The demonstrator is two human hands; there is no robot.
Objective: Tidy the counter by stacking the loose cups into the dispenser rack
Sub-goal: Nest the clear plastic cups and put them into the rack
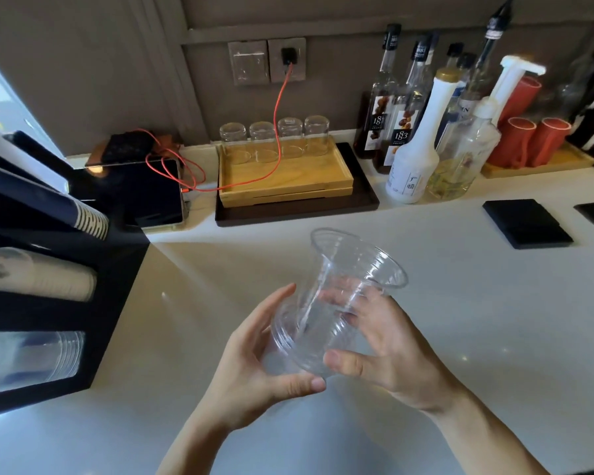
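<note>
Head view: ribbed clear plastic cups (336, 303)

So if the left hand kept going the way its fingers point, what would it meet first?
The left hand points up and right, already against the clear plastic cups. Beyond them, probably the right hand's fingers; depth is unclear.

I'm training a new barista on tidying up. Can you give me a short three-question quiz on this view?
1. True or false: both hands hold the clear plastic cups.
2. Which side of the counter is the dispenser rack on?
3. How many glasses stand upside down on the wooden tray?

Key: 1 true, left hand and right hand; 2 the left; 3 four.
</note>
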